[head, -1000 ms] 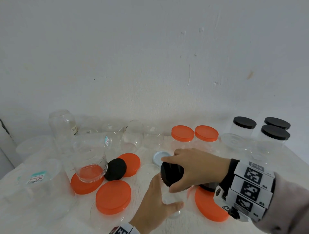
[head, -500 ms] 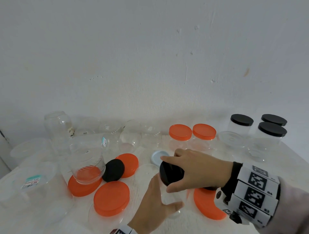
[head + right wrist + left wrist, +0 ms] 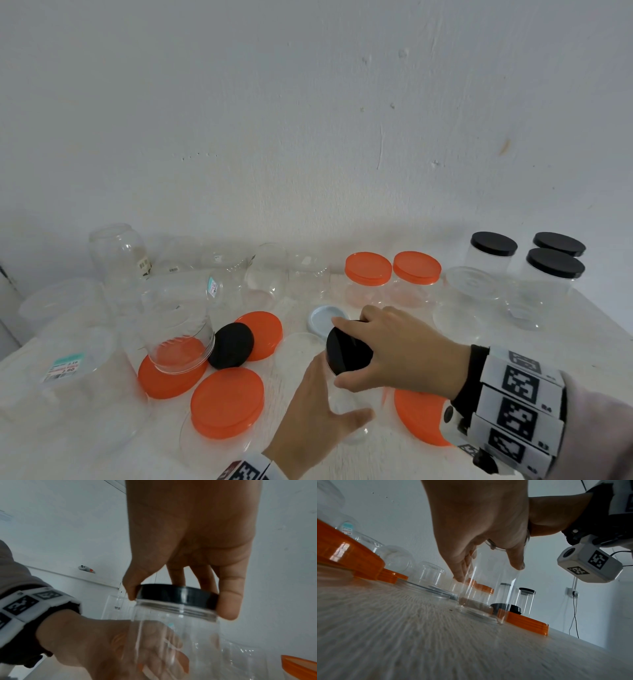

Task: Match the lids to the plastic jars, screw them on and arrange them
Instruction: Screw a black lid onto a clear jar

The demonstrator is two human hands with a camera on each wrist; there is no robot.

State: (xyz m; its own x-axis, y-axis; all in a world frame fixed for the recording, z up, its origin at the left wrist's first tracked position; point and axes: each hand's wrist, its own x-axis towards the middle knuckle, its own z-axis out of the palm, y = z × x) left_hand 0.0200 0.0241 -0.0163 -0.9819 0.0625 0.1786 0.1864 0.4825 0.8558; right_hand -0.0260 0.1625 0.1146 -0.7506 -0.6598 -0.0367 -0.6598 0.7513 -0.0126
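Note:
A clear plastic jar (image 3: 346, 406) (image 3: 486, 588) (image 3: 175, 635) stands upright on the white table near its front edge. My left hand (image 3: 318, 411) (image 3: 484, 534) (image 3: 120, 649) grips the jar's body from the left. A black lid (image 3: 346, 351) (image 3: 176, 595) sits on the jar's mouth, and my right hand (image 3: 394, 349) (image 3: 188, 547) holds it by the rim between thumb and fingers. Loose on the table lie another black lid (image 3: 231, 345), several orange lids (image 3: 227, 402) and a pale blue lid (image 3: 323, 317).
Jars with black lids (image 3: 555, 263) stand at the back right; two orange-lidded jars (image 3: 368, 269) stand left of them. Open clear jars (image 3: 178, 325) and tubs crowd the left and back. An orange lid (image 3: 418, 425) lies right of the held jar. The wall is just behind.
The right hand has turned slightly on the black lid; the left hand and the jar stay in place. The camera view has shifted a little.

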